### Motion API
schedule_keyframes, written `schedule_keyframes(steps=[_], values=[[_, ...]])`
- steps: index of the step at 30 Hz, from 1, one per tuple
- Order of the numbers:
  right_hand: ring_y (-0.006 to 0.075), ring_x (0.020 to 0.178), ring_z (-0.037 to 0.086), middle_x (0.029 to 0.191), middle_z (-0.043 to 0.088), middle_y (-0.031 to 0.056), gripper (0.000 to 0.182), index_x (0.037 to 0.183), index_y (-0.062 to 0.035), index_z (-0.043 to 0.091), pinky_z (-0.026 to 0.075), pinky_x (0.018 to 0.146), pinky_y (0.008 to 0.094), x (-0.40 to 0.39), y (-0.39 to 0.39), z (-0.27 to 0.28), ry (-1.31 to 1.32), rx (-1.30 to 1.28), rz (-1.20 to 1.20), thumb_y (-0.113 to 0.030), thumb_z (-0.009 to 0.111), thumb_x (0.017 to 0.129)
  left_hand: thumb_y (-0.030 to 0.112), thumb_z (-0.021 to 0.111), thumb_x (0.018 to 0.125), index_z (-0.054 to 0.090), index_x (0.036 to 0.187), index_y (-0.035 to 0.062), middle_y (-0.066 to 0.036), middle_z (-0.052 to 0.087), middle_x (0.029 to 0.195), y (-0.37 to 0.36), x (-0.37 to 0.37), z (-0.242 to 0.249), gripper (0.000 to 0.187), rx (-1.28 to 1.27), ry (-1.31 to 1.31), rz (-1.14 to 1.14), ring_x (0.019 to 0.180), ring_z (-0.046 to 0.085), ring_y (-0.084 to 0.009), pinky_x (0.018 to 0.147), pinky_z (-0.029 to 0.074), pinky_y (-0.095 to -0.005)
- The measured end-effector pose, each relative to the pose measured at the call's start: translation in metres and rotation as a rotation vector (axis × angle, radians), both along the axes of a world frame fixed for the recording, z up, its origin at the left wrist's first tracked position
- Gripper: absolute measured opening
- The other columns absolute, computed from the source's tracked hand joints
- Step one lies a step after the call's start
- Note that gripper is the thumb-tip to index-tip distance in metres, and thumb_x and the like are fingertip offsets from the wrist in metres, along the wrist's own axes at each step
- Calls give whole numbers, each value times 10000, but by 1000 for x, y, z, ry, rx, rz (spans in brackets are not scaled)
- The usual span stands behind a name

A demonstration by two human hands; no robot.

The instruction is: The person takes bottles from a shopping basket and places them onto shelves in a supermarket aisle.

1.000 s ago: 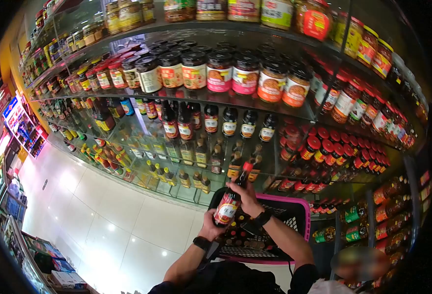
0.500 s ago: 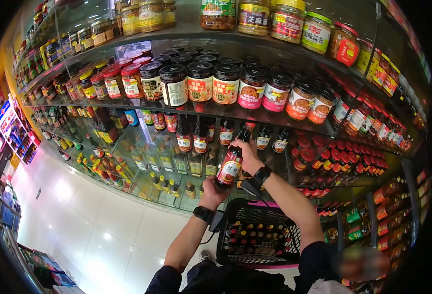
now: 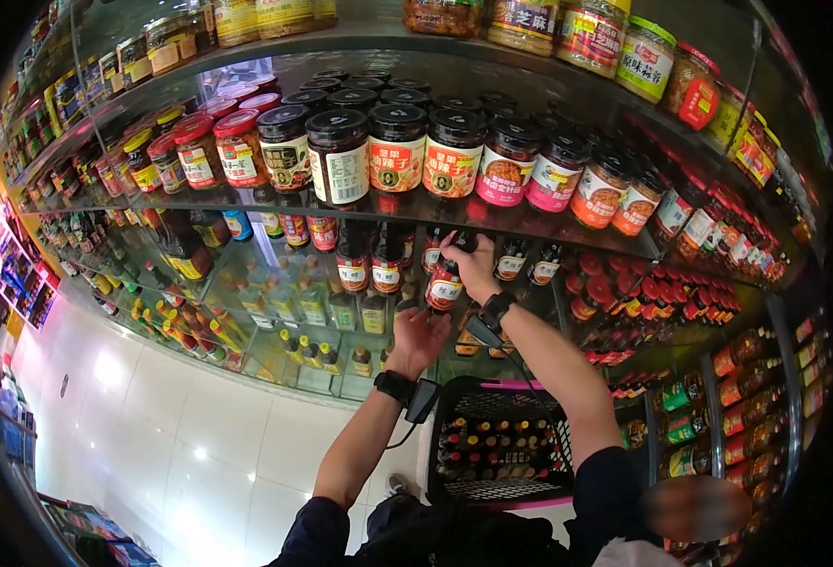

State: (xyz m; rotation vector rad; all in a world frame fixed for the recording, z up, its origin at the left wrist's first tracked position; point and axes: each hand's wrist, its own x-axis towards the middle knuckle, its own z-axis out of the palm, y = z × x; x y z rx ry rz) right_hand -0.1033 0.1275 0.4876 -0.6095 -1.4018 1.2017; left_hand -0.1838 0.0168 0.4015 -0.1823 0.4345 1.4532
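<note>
A dark bottle (image 3: pixel 446 286) with a red and white label stands nearly upright at the front of the bottle shelf, below the row of jars. My right hand (image 3: pixel 473 266) is closed round its neck and dark cap. Just below the bottle, my left hand (image 3: pixel 420 338) is open, palm up with its fingers spread, and holds nothing. Similar dark bottles (image 3: pixel 385 274) stand to the left on the same shelf, and more (image 3: pixel 511 262) to the right.
Black-lidded jars (image 3: pixel 397 163) line the shelf above. Clear bottles (image 3: pixel 343 310) stand on a lower glass shelf. A black basket (image 3: pixel 445 392) with a pink rim, holding several bottles, is below my forearms. White floor tiles (image 3: pixel 208 425) show at the left.
The bottle has moved up and in toward the shelf with my right hand. My left hand has come off its base and opened. The view has shifted closer to the shelves.
</note>
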Motion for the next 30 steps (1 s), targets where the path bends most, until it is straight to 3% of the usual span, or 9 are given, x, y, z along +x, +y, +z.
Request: schedule_keyframes(steps=[10,17,20,22,23,25,26,28,30], values=[[122,588,521,632,569,30,93,681,1,573,412,566,282,-22,11,-9,-225,182,-126,-50,631,630,297,353,843,213,1279,37,-212,423,1120,26,-25,-8,527,22,16,30,959,489,-298,828,409,-385],[157,606,518,654,568,48,135,664,-9,568,406,586,298,-36,12,-11,-191,221,-239,-111,639,611,306,326,877,173,1309,10,-230,349,1195,34,-37,-12,545,97,-17,19,1067,418,-324,911,364,-418],[191,604,499,625,540,54,184,671,-8,546,398,607,317,-38,5,-9,-83,107,-182,-144,649,600,322,314,890,153,1319,2,-228,307,1243,32,-36,-12,559,99,9,18,1114,385,-322,929,349,-416],[238,746,495,754,550,101,226,709,-13,544,380,700,348,-34,2,-2,-273,15,-94,-157,652,573,325,310,893,140,1324,0,-227,294,1254,32,-35,-9,565,90,17,26,1130,372,-324,939,342,-415],[238,746,495,754,550,101,226,709,-13,544,380,700,348,-34,4,-3,-273,13,-94,-157,652,573,328,306,897,128,1328,-1,-227,281,1264,32,-35,-8,571,82,26,34,1146,359,-326,948,336,-415],[251,850,504,902,559,133,381,956,-23,555,379,781,381,-36,9,-8,-396,279,-278,-132,671,611,328,316,893,124,1327,-3,-230,279,1266,34,-34,-8,578,84,5,39,1157,350,-331,958,328,-417],[251,850,504,902,559,133,381,956,-23,555,379,781,381,-38,14,-14,-395,279,-278,-132,671,611,327,327,890,121,1326,-4,-234,277,1267,35,-34,-9,585,90,-14,45,1168,340,-336,968,320,-418],[321,1081,320,1145,392,152,384,905,-47,571,264,901,392,-42,23,-26,-419,368,-423,-144,643,540,326,335,886,118,1326,-5,-237,272,1271,37,-34,-11,592,82,-16,52,1170,336,-340,976,311,-419],[324,1081,327,1142,392,153,435,958,-56,565,266,909,387,-43,21,-23,-397,399,-430,-150,647,542,324,343,882,114,1326,-7,-241,268,1274,38,-33,-10,599,74,-18,60,1172,333,-345,985,302,-421]])
